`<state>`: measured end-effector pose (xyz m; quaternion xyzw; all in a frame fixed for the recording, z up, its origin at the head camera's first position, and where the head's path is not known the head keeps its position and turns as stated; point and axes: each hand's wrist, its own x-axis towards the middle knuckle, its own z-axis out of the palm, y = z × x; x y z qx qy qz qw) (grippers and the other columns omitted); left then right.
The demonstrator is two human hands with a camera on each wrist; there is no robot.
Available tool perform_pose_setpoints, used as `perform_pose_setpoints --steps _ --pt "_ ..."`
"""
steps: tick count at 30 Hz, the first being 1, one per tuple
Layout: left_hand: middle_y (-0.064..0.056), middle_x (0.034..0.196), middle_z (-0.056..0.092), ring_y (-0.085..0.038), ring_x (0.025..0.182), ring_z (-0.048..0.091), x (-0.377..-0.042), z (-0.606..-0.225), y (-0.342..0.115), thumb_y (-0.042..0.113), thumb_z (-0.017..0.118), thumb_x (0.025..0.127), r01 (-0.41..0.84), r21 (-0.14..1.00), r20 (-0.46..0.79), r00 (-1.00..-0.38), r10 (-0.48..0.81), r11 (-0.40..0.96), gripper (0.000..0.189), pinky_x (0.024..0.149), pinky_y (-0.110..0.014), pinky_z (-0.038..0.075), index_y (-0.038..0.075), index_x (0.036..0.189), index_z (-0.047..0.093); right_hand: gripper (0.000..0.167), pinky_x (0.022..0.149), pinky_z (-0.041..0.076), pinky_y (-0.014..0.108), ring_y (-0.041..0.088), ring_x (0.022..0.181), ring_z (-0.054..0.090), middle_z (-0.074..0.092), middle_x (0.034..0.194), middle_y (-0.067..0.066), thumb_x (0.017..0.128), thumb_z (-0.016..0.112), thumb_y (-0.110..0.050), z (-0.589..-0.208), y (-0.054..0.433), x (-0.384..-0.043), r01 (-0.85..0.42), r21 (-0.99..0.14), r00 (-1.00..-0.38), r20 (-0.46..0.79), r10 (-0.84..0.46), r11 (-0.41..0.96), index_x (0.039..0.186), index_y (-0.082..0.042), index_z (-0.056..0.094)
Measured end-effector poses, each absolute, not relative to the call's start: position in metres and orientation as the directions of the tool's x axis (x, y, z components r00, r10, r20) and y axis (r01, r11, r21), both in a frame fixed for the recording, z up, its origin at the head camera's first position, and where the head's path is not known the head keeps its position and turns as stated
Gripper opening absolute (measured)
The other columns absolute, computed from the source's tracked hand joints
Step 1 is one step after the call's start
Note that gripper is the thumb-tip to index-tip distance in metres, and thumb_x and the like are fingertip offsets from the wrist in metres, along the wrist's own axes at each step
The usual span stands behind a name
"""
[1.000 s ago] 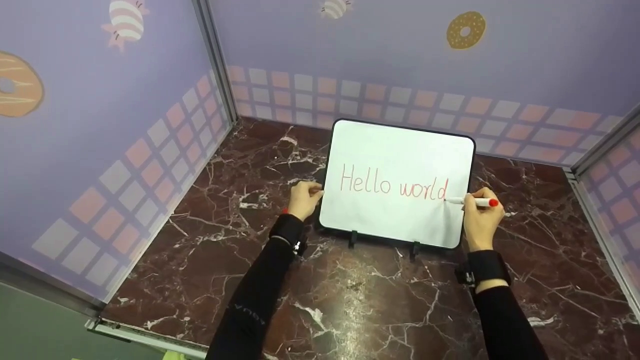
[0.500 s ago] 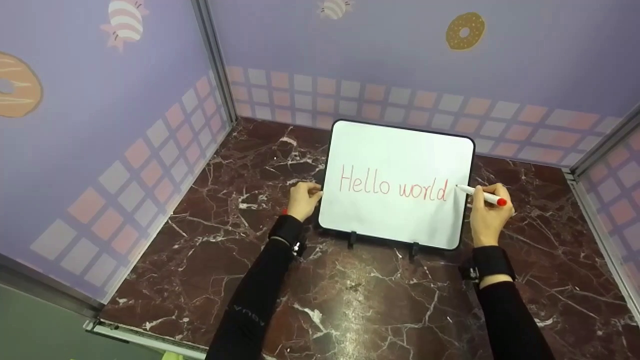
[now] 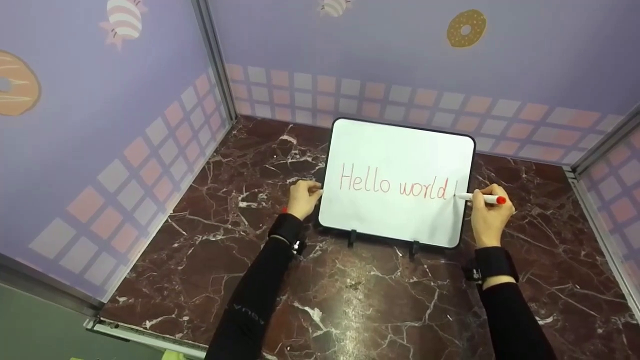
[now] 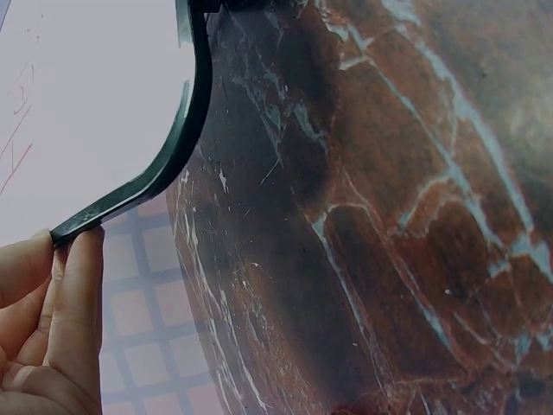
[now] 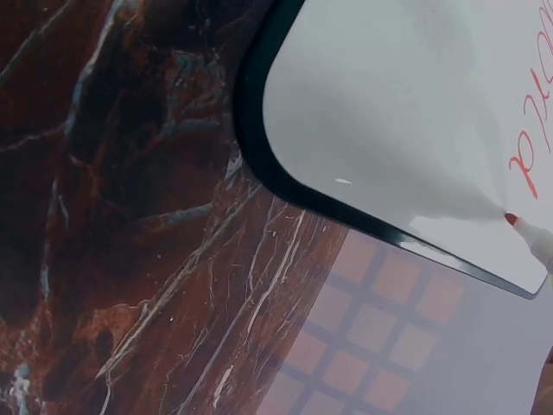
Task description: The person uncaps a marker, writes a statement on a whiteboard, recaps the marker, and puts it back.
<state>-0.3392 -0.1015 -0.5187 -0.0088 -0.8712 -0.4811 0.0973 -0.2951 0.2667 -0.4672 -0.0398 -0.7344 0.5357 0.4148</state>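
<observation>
A whiteboard (image 3: 390, 150) with a black rim leans back on the tabletop, bearing "Hello world" in red and a thin upright stroke after the "d". My left hand (image 3: 302, 201) pinches its left edge; in the left wrist view the thumb (image 4: 26, 270) is at the front and straighter fingers (image 4: 78, 298) lie behind the rim. My right hand (image 3: 491, 220) grips a white marker (image 3: 492, 199) with a red end, just off the right edge. Its red tip (image 5: 511, 219) is at the board's face, near the foot of the new stroke. Most of the right hand is outside its wrist view.
Two black stand feet (image 3: 352, 239) hold the board's lower edge. The dark red marbled tabletop (image 3: 200, 280) spreads around it. A purple back wall (image 3: 390, 55) and side walls with metal corner strips enclose the table.
My right hand has shifted right from the "d", raised the marker, then drawn it downward, leaving a short stroke. My left hand has stayed at the board's edge.
</observation>
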Motion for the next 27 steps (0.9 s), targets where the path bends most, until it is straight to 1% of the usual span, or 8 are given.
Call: perform_pose_setpoints --steps 2,3,9,14,18,23,27 --pt "-0.023 0.099 0.074 -0.033 0.086 0.074 -0.339 -0.518 -0.102 -0.001 0.067 0.090 0.108 0.841 0.176 -0.981 -0.079 0.530 0.021 0.073 -0.032 0.062 -0.009 0.110 0.070 0.017 0.054 0.029 0.015 -0.001 0.055 0.039 0.046 0.060 -0.008 0.081 0.057 0.010 -0.466 0.266 -0.293 -0.380 -0.811 -0.650 0.576 0.496 0.444 0.066 0.011 0.051" --pt "-0.023 0.100 0.074 -0.033 0.086 0.074 -0.339 -0.518 -0.102 -0.001 0.067 0.091 0.106 0.844 0.174 -0.982 -0.080 0.526 0.021 0.073 -0.032 0.062 -0.009 0.110 0.070 0.017 0.054 0.028 0.015 -0.001 0.055 0.038 0.046 0.060 -0.007 0.081 0.057 0.010 -0.467 0.266 -0.293 -0.380 -0.810 -0.649 0.577 0.495 0.446 0.065 0.009 0.051" --pt "-0.023 0.100 0.074 -0.033 0.085 0.074 -0.338 -0.518 -0.102 -0.001 0.066 0.091 0.096 0.848 0.159 -0.984 -0.077 0.521 0.021 0.071 -0.031 0.062 -0.009 0.110 0.070 0.019 0.051 0.029 0.017 -0.001 0.053 0.038 0.047 0.058 -0.008 0.080 0.056 0.011 -0.469 0.267 -0.289 -0.403 -0.812 -0.634 0.581 0.511 0.423 0.062 0.007 0.050" --pt "-0.024 0.100 0.073 -0.033 0.086 0.074 -0.338 -0.517 -0.101 -0.002 0.066 0.091 0.097 0.861 0.159 -0.984 -0.083 0.499 0.022 0.070 -0.030 0.062 -0.010 0.110 0.070 0.024 0.052 0.029 0.016 -0.002 0.053 0.038 0.046 0.058 -0.005 0.079 0.056 0.011 -0.473 0.268 -0.289 -0.391 -0.803 -0.637 0.589 0.498 0.449 0.058 0.001 0.050" --pt "-0.025 0.099 0.073 -0.034 0.084 0.074 -0.338 -0.517 -0.101 -0.002 0.066 0.090 0.101 0.864 0.162 -0.983 -0.082 0.494 0.021 0.069 -0.029 0.062 -0.010 0.109 0.070 0.025 0.052 0.031 0.016 -0.002 0.052 0.040 0.047 0.058 -0.003 0.079 0.056 0.011 -0.482 0.274 -0.296 -0.379 -0.805 -0.634 0.585 0.506 0.456 0.058 0.001 0.049" --pt "-0.024 0.098 0.074 -0.035 0.084 0.074 -0.339 -0.518 -0.101 -0.002 0.066 0.090 0.106 0.861 0.169 -0.982 -0.084 0.498 0.021 0.069 -0.030 0.062 -0.010 0.109 0.070 0.030 0.053 0.031 0.018 0.001 0.053 0.040 0.048 0.058 0.000 0.079 0.059 0.009 -0.498 0.286 -0.309 -0.352 -0.818 -0.631 0.567 0.530 0.455 0.056 -0.008 0.050" --pt "-0.025 0.099 0.073 -0.035 0.085 0.074 -0.338 -0.518 -0.101 -0.002 0.066 0.090 0.103 0.861 0.166 -0.983 -0.084 0.498 0.021 0.069 -0.030 0.062 -0.010 0.110 0.070 0.026 0.052 0.031 0.018 0.001 0.052 0.042 0.049 0.058 -0.005 0.080 0.061 0.007 -0.503 0.290 -0.313 -0.339 -0.815 -0.635 0.567 0.524 0.471 0.058 -0.004 0.052"
